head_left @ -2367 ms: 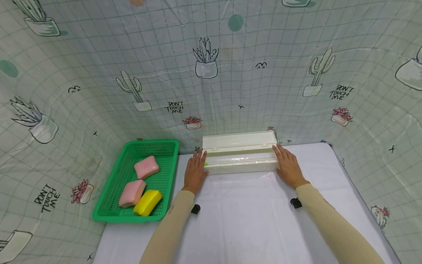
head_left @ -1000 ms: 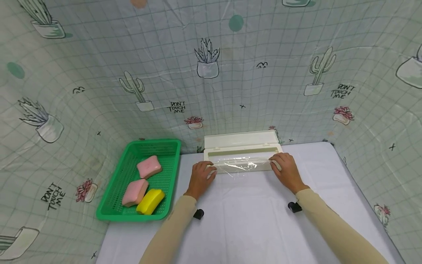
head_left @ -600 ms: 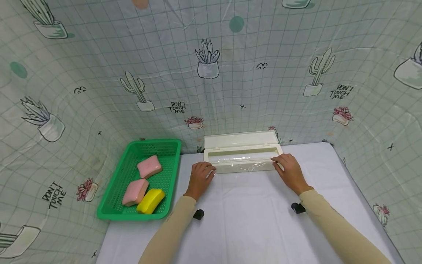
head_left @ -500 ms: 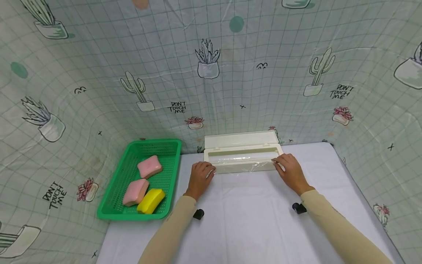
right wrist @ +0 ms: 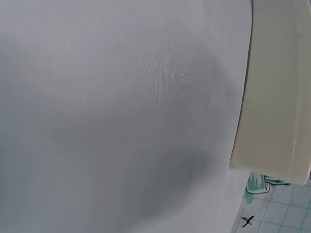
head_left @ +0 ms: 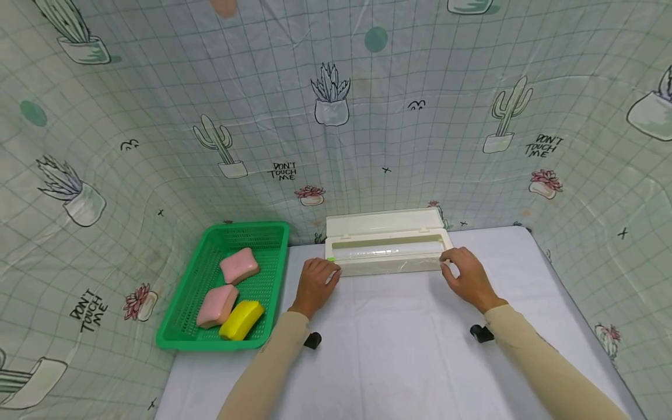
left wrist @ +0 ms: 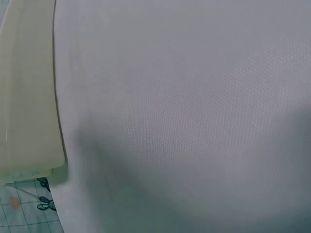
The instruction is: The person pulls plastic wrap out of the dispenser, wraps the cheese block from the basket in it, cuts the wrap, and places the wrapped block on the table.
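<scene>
A white plastic wrap dispenser box point(head_left: 394, 268) stands at the back of the table, its lid point(head_left: 384, 223) raised behind it. Inside lies a roll of plastic wrap point(head_left: 385, 251); clear film shows faintly over the box's front. At the front left corner my left hand point(head_left: 316, 284) has curled fingers, thumb and fingertips pinching the film edge. My right hand point(head_left: 469, 277) pinches the film at the right end with thumb and forefinger. The left wrist view has the box point(left wrist: 29, 97) at its left edge, the right wrist view the box point(right wrist: 274, 97) at its right; neither shows fingers.
To the left, a green basket point(head_left: 169, 315) holds two pink soap-like bars point(head_left: 217, 305) and a yellow one point(head_left: 241, 320). White cloth covers the table point(head_left: 388, 350). A cactus-print curtain point(head_left: 409, 140) hangs close behind and at both sides.
Both hands have gone from flat against the box ends to pinching the film at its front. Film stretched between them has been lowered over the front; the right hand has shifted slightly rightward.
</scene>
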Available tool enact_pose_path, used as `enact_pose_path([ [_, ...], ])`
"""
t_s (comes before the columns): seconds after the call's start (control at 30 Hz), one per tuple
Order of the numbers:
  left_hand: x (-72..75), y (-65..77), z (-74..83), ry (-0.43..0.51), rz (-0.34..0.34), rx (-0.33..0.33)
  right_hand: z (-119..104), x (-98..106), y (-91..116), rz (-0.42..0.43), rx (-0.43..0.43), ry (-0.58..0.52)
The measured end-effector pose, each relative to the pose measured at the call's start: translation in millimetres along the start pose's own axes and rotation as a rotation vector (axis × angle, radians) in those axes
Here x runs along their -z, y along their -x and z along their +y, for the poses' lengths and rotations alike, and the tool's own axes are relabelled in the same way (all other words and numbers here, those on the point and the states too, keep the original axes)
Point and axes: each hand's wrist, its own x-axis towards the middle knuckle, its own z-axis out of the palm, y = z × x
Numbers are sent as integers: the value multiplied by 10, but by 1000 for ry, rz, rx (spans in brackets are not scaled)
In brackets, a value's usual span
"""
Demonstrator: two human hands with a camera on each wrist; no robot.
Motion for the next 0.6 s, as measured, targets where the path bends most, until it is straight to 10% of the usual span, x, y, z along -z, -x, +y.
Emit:
enact_pose_path([
  [0.6, 26, -12, -21, 28, 56, 53, -28, 14, 18, -1, 103, 59],
])
